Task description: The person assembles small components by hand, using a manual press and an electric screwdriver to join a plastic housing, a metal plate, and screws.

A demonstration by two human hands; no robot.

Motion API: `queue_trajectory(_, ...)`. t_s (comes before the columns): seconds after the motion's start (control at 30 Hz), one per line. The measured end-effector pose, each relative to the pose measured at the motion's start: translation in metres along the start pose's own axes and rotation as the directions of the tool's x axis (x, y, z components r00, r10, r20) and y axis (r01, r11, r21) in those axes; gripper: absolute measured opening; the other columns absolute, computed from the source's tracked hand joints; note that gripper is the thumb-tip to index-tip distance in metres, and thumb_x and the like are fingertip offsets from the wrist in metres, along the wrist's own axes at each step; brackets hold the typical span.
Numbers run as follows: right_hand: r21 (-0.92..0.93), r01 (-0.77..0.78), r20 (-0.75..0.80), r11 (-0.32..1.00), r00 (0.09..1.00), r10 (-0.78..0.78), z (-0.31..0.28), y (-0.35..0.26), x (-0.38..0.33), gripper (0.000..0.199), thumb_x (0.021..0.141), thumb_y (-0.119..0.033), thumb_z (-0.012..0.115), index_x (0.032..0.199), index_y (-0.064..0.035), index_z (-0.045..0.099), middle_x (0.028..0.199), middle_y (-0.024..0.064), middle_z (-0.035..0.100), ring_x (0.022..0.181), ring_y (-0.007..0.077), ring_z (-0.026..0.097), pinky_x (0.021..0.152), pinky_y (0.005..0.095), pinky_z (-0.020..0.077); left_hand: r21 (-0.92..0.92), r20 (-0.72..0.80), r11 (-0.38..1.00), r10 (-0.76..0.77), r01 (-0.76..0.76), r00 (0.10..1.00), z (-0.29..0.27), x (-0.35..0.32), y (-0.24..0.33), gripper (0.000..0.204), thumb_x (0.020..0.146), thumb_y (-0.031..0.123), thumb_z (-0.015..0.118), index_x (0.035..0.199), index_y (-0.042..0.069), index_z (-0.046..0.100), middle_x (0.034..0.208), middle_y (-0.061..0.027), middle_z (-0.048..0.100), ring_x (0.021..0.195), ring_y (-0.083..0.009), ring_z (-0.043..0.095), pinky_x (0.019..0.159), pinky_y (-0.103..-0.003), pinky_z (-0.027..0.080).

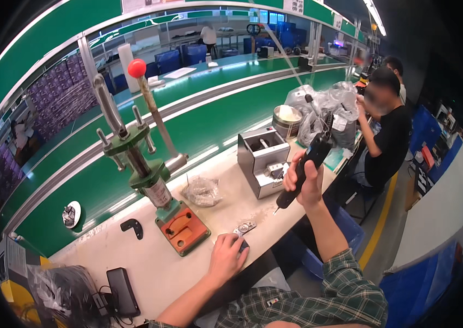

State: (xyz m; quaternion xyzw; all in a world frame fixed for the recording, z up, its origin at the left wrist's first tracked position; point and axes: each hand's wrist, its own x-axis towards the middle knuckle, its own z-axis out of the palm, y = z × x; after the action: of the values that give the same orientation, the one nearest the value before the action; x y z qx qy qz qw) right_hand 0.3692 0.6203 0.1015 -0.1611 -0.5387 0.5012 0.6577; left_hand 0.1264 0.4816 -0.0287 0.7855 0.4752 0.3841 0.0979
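Open worktop [236, 212] runs between the lever press [155, 185] and the grey box [250, 172]; a plastic bag [202, 191] obstructs its far end, the black screwdriver [317, 151] its right.

I'm in a factory workshop: my bench [149, 257] runs beside a green conveyor [215, 134], with a lever press [155, 188] on the left, and I grip a power driver [290, 197]. A co-worker [392, 136] sits farther along at right, near a yellow floor line [379, 232]. Purple boxes [59, 85] stand stacked far left, blue bins [194, 53] beyond the conveyor.
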Motion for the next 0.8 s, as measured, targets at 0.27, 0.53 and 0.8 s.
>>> queue_trajectory(0.27,0.191,-0.166,0.027,0.968,0.986,0.164,0.051,0.058,-0.025,0.023,0.099,-0.02,0.07,0.106,-0.0036,0.056,0.069,0.007,0.059,0.052,0.0147,0.054,0.051,0.0318,0.048,0.009,0.032,1.0,0.014,-0.014,0.999,-0.003,0.0,-0.002,0.035,0.089,0.016,0.078,0.117,-0.002,0.069,0.122,-0.0165,0.064,0.113,-0.0376,0.059,0.095,-0.046,0.054)
queue_trajectory(0.53,0.111,-0.212,0.094,0.971,0.975,0.202,0.06,0.079,-0.029,0.05,0.095,-0.045,0.078,0.11,-0.006,0.051,0.068,0.0087,0.056,0.051,0.016,0.053,0.052,0.0323,0.0468,0.003,0.037,1.0,0.001,-0.001,0.999,-0.003,-0.001,-0.003,0.037,0.087,0.015,0.08,0.12,-0.001,0.07,0.118,-0.0167,0.065,0.111,-0.0397,0.06,0.094,-0.048,0.054)
queue_trajectory(0.8,0.078,-0.197,0.105,0.977,0.976,0.188,0.066,0.086,-0.028,0.048,0.096,-0.044,0.077,0.106,-0.0052,0.05,0.066,0.0089,0.055,0.048,0.0156,0.051,0.048,0.0311,0.0449,-0.002,0.044,1.0,-0.012,0.012,0.999,-0.002,-0.001,-0.005,0.037,0.088,0.016,0.08,0.119,0.0,0.07,0.118,-0.0164,0.065,0.111,-0.0395,0.06,0.093,-0.048,0.055)
